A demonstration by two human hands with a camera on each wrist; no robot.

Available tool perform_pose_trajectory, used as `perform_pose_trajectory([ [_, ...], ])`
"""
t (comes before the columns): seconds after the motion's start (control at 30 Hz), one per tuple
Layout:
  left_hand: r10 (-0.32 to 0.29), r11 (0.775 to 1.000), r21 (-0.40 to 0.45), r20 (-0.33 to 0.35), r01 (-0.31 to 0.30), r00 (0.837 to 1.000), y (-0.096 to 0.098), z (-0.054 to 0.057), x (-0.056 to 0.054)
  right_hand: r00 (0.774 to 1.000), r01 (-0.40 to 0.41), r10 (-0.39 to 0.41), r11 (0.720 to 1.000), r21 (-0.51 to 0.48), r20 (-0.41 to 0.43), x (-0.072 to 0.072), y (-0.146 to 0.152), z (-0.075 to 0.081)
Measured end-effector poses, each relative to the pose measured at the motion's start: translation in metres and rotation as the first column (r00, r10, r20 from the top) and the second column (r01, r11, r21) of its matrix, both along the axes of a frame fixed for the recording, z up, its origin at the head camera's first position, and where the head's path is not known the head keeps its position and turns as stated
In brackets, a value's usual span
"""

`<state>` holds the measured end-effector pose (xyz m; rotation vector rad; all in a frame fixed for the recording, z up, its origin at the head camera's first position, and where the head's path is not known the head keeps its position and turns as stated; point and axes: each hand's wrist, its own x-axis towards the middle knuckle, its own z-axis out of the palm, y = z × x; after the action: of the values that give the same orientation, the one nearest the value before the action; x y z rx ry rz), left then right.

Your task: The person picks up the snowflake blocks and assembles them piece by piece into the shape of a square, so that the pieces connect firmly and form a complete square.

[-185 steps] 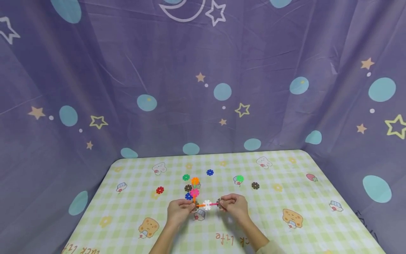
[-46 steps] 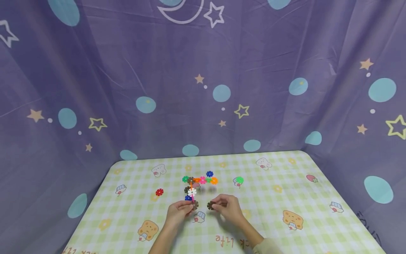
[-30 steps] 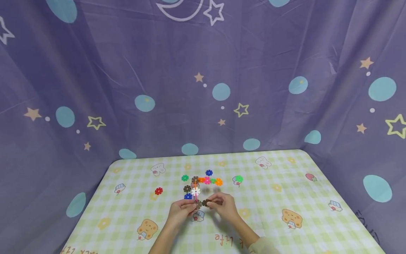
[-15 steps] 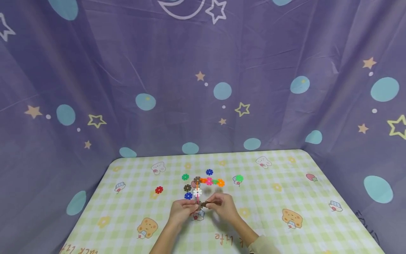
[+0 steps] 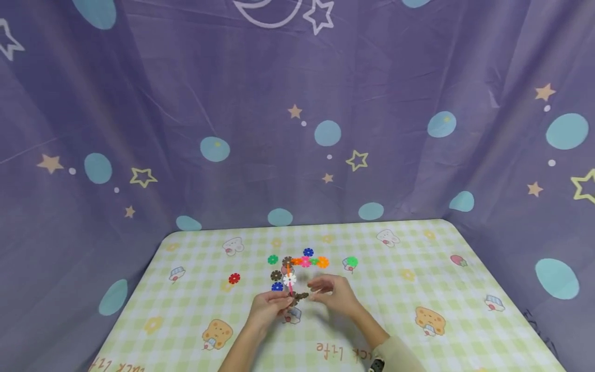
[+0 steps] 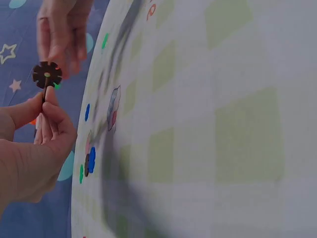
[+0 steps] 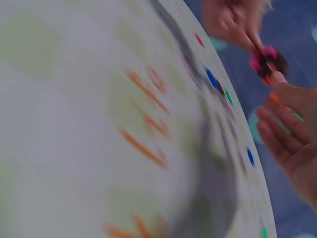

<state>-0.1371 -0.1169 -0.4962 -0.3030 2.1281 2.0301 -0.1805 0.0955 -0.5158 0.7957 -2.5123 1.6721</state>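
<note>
In the head view, my left hand [image 5: 268,310] pinches a brown notched disc at the near end of a chain of linked plastic discs. A second brown notched disc [image 5: 303,295] joins it crosswise; the left wrist view shows this brown disc [image 6: 47,74] face-on above my fingertips. From there the chain runs through a pink disc seen edge-on, a white disc [image 5: 290,279] and an orange one to a brown corner disc [image 5: 288,262]. It then turns right through a pink disc [image 5: 305,262] to an orange disc [image 5: 323,262]. My right hand [image 5: 337,295] is beside the second brown disc, fingers parted from thumb.
Loose discs lie on the checkered tablecloth [image 5: 395,289]: red [image 5: 234,278], dark green [image 5: 272,259], brown [image 5: 276,275], blue [image 5: 277,287], another blue disc [image 5: 308,252] and light green [image 5: 351,262]. A purple curtain [image 5: 260,181] hangs behind the table.
The brown disc once lying at the right was brought by my right hand to the chain's near end and joined there. My right fingers have since let go. Earlier, the chain was turned.
</note>
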Motion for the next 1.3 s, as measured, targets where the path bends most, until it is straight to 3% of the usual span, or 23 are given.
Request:
perform_pose_trajectory([
  [0.1,0.034,0.999,-0.003,-0.002,-0.034,0.999,-0.003,0.002,-0.001,0.993,0.115,-0.112,0.986,0.119,-0.029,-0.013,0.019,0.0],
  [0.2,0.058,0.998,-0.015,0.005,-0.058,0.998,-0.007,0.004,-0.001,0.971,0.24,-0.233,0.927,0.288,-0.059,-0.022,0.037,-0.002],
  [0.3,0.07,0.997,-0.023,0.017,-0.069,0.997,-0.01,0.006,-0.001,0.963,0.266,-0.256,0.87,0.416,-0.079,-0.029,0.051,-0.005],
  [0.37,0.076,0.997,-0.028,0.025,-0.076,0.997,-0.011,0.006,0.0,0.968,0.247,-0.238,0.854,0.459,-0.079,-0.029,0.057,-0.009],
  [0.6,0.095,0.994,-0.05,0.032,-0.093,0.995,-0.014,0.009,-0.004,0.98,0.197,-0.173,0.866,0.459,-0.094,-0.014,0.046,-0.013],
  [0.77,0.107,0.993,-0.053,0.034,-0.105,0.994,-0.015,0.008,-0.008,0.983,0.104,-0.017,0.874,0.474,-0.184,-0.001,0.026,-0.014],
  [0.93,0.112,0.993,-0.044,0.04,-0.11,0.993,-0.016,0.008,-0.008,0.983,-0.042,0.121,0.885,0.464,-0.141,0.013,0.011,-0.011],
  [1.03,0.11,0.993,-0.037,0.032,-0.109,0.993,-0.017,0.009,-0.007,0.987,-0.071,0.125,0.904,0.421,-0.102,0.015,0.008,-0.008],
  [1.17,0.113,0.993,-0.028,0.022,-0.112,0.993,-0.017,0.01,-0.005,0.991,-0.053,0.093,0.93,0.365,-0.093,0.01,0.007,-0.007],
  [1.23,0.118,0.993,-0.022,0.02,-0.118,0.993,-0.018,0.01,-0.004,0.989,-0.039,0.09,0.923,0.383,-0.118,0.007,0.007,-0.007],
  [1.3,0.126,0.992,-0.017,0.023,-0.125,0.992,-0.018,0.01,-0.004,0.984,-0.015,0.09,0.898,0.439,-0.151,0.005,0.006,-0.008],
])
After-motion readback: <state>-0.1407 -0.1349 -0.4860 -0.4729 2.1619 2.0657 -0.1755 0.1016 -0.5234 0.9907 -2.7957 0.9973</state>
